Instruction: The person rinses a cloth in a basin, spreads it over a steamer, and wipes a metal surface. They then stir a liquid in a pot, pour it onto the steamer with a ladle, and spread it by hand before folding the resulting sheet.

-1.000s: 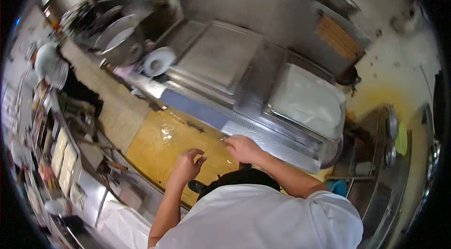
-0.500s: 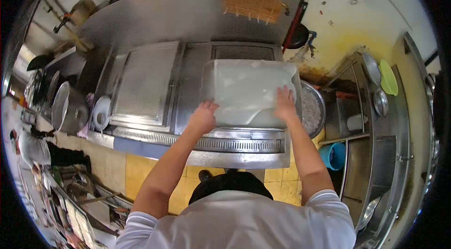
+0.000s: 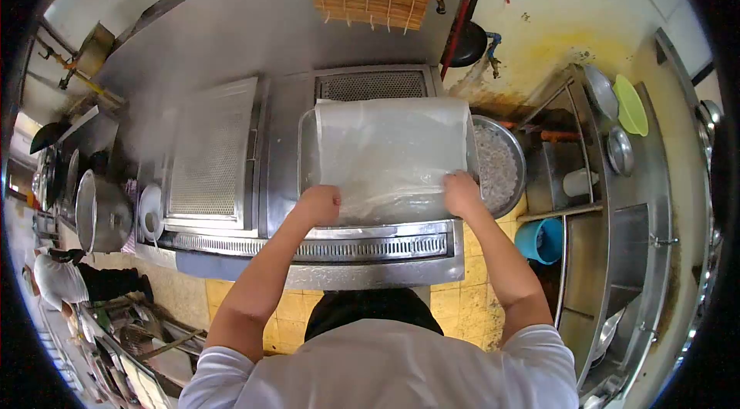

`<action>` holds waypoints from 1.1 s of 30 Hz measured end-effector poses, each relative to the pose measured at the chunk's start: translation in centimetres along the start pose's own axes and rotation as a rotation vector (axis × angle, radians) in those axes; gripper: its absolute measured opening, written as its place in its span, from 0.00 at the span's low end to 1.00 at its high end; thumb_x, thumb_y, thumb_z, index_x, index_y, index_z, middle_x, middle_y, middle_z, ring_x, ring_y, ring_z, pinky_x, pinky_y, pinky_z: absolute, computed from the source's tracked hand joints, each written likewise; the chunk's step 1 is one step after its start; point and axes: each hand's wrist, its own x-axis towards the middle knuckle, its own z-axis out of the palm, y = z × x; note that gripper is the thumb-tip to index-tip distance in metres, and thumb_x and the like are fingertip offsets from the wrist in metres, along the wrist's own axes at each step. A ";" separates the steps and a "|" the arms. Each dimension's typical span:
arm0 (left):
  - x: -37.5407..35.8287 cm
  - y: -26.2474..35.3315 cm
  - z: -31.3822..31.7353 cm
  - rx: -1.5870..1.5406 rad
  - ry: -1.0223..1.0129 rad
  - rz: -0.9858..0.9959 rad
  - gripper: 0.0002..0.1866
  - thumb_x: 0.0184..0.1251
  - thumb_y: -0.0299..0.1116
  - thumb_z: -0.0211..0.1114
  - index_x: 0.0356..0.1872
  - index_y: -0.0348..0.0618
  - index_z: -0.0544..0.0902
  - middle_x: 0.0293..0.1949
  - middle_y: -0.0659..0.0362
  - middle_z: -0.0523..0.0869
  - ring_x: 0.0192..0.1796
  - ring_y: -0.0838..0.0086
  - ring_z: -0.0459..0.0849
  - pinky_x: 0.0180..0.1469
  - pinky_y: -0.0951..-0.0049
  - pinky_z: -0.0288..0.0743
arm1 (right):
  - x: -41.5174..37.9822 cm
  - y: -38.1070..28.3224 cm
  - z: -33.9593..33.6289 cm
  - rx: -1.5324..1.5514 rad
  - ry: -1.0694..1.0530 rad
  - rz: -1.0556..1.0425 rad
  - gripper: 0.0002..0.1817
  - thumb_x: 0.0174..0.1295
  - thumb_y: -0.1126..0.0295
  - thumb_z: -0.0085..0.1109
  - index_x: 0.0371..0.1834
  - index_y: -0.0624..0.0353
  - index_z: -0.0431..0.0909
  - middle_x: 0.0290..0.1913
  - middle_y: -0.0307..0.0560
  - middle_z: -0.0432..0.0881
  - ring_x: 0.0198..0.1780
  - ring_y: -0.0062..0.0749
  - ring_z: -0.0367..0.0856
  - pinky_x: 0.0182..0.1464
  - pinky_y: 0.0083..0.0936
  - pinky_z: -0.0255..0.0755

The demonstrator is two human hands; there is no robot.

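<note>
Here we hold the translucent white sheet (image 3: 389, 151) by its near corners, left hand (image 3: 320, 205) and right hand (image 3: 461, 193) each closed on an edge, the sheet lying beyond our fingers over the rectangular steel tray (image 3: 307, 148). We judge it best to pull evenly on both corners, keeping it taut and clear of the round metal basin of pale grains (image 3: 497, 166) just right of our right fingers.

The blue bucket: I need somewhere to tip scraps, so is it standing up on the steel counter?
No, the blue bucket sits low beside the steel counter, near the yellow tiled floor.
</note>
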 end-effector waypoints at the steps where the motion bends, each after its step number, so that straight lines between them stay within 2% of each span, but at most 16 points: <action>1: 0.0 -0.4 -0.2 -0.044 0.052 0.068 0.13 0.58 0.27 0.62 0.44 0.52 0.86 0.45 0.49 0.88 0.51 0.50 0.86 0.61 0.50 0.77 | -0.9 -0.3 -0.6 0.038 0.083 -0.029 0.14 0.57 0.72 0.56 0.45 0.59 0.84 0.50 0.58 0.84 0.57 0.56 0.81 0.62 0.45 0.75; 4: 0.6 0.9 -1.9 -0.051 0.581 0.176 0.09 0.61 0.29 0.62 0.42 0.49 0.86 0.45 0.49 0.88 0.52 0.48 0.86 0.61 0.51 0.76 | -0.1 -0.7 -1.3 0.055 0.411 -0.088 0.15 0.58 0.72 0.57 0.47 0.61 0.83 0.51 0.61 0.84 0.55 0.58 0.82 0.62 0.46 0.76; 6: 2.0 -0.8 0.2 0.053 0.486 0.130 0.09 0.62 0.31 0.64 0.42 0.49 0.87 0.45 0.48 0.88 0.51 0.47 0.86 0.61 0.52 0.76 | 1.3 -0.3 -0.9 0.070 0.431 -0.054 0.15 0.58 0.71 0.57 0.47 0.61 0.84 0.51 0.62 0.84 0.54 0.59 0.83 0.61 0.48 0.76; 8: 2.6 -1.4 0.7 0.137 0.359 0.079 0.09 0.62 0.32 0.65 0.42 0.48 0.87 0.45 0.48 0.88 0.51 0.47 0.86 0.61 0.52 0.76 | 3.1 1.5 1.1 0.121 0.225 0.047 0.13 0.58 0.69 0.57 0.44 0.59 0.85 0.49 0.62 0.84 0.53 0.60 0.83 0.61 0.50 0.76; 10: 2.4 -1.4 0.6 0.199 0.193 0.013 0.10 0.62 0.34 0.66 0.43 0.47 0.87 0.45 0.48 0.88 0.51 0.47 0.86 0.60 0.51 0.76 | 3.3 1.9 1.7 0.081 0.139 0.089 0.13 0.58 0.69 0.57 0.44 0.59 0.85 0.50 0.62 0.84 0.53 0.60 0.83 0.59 0.50 0.77; 12: 1.0 -1.9 0.6 0.149 0.141 0.015 0.10 0.62 0.35 0.67 0.42 0.47 0.88 0.44 0.48 0.89 0.51 0.48 0.86 0.59 0.50 0.77 | 2.2 2.4 2.3 0.027 0.076 0.055 0.13 0.58 0.70 0.57 0.43 0.61 0.85 0.49 0.62 0.84 0.53 0.59 0.84 0.58 0.49 0.78; 14: -0.3 -1.5 -0.7 0.108 0.069 0.016 0.09 0.62 0.35 0.67 0.42 0.47 0.88 0.44 0.49 0.89 0.50 0.49 0.86 0.57 0.50 0.78 | 0.2 2.4 1.4 -0.039 0.043 -0.057 0.12 0.59 0.71 0.56 0.42 0.64 0.84 0.47 0.64 0.85 0.53 0.59 0.84 0.57 0.47 0.79; 16: -1.1 -0.2 -3.4 0.074 -0.017 0.017 0.09 0.63 0.33 0.66 0.42 0.47 0.88 0.45 0.49 0.89 0.50 0.49 0.87 0.55 0.49 0.80 | -0.3 0.1 -3.3 -0.016 -0.058 0.062 0.11 0.59 0.71 0.56 0.40 0.64 0.84 0.46 0.65 0.85 0.52 0.60 0.85 0.55 0.49 0.79; 17: -0.8 -0.1 -4.2 0.033 0.084 0.041 0.09 0.62 0.33 0.66 0.42 0.48 0.88 0.45 0.50 0.89 0.51 0.50 0.86 0.54 0.50 0.80 | 0.1 -0.7 -4.8 -0.005 -0.109 0.123 0.10 0.59 0.71 0.56 0.38 0.64 0.84 0.46 0.66 0.85 0.51 0.60 0.85 0.55 0.50 0.80; 20: 3.5 -1.1 -5.6 0.002 0.369 0.111 0.09 0.62 0.32 0.66 0.42 0.49 0.88 0.48 0.52 0.89 0.52 0.51 0.86 0.52 0.51 0.82 | 4.4 -0.3 -5.1 0.152 0.237 0.056 0.11 0.59 0.72 0.55 0.40 0.64 0.85 0.46 0.67 0.85 0.51 0.61 0.85 0.55 0.50 0.80; 22: 8.0 -2.7 -5.1 0.043 0.455 0.127 0.09 0.63 0.32 0.64 0.43 0.49 0.88 0.49 0.52 0.89 0.54 0.52 0.85 0.54 0.51 0.81 | 8.6 -0.2 -4.7 0.140 0.433 -0.109 0.12 0.60 0.72 0.52 0.41 0.64 0.83 0.47 0.67 0.85 0.46 0.64 0.85 0.51 0.53 0.80; 24: 11.3 -2.9 -5.2 0.015 0.467 0.118 0.10 0.65 0.33 0.64 0.44 0.48 0.88 0.50 0.52 0.89 0.56 0.52 0.84 0.58 0.49 0.79 | 11.9 -1.4 -4.8 0.058 0.320 -0.124 0.12 0.59 0.74 0.51 0.42 0.65 0.84 0.47 0.67 0.85 0.47 0.63 0.85 0.53 0.53 0.79; 27: 13.8 -3.0 -4.9 0.049 0.192 -0.025 0.12 0.69 0.36 0.61 0.47 0.47 0.88 0.52 0.52 0.88 0.58 0.52 0.84 0.64 0.43 0.74 | 16.2 -1.7 -2.8 -0.071 0.197 -0.214 0.13 0.60 0.73 0.53 0.43 0.63 0.85 0.47 0.65 0.86 0.51 0.59 0.86 0.57 0.52 0.79; 28: 14.7 -3.8 -4.2 0.085 0.156 -0.020 0.13 0.70 0.38 0.61 0.48 0.47 0.88 0.52 0.52 0.88 0.59 0.52 0.83 0.65 0.42 0.73 | 17.0 -1.8 -2.1 -0.114 0.161 -0.255 0.14 0.60 0.72 0.54 0.44 0.63 0.86 0.47 0.65 0.87 0.53 0.57 0.86 0.58 0.51 0.79; 30: 15.6 -4.5 -3.4 0.157 0.085 -0.009 0.15 0.71 0.42 0.60 0.51 0.49 0.87 0.53 0.51 0.88 0.61 0.52 0.83 0.67 0.40 0.70 | 17.8 -2.0 -1.6 -0.123 0.046 -0.198 0.14 0.60 0.72 0.53 0.44 0.61 0.87 0.46 0.62 0.88 0.53 0.57 0.86 0.58 0.51 0.79; 33: 14.6 -4.5 -3.4 0.120 0.130 -0.041 0.16 0.73 0.44 0.59 0.51 0.49 0.88 0.54 0.52 0.87 0.62 0.51 0.82 0.66 0.42 0.71 | 16.3 -2.6 -3.3 -0.196 -0.027 -0.153 0.13 0.59 0.71 0.54 0.42 0.60 0.87 0.44 0.60 0.88 0.50 0.54 0.87 0.58 0.51 0.77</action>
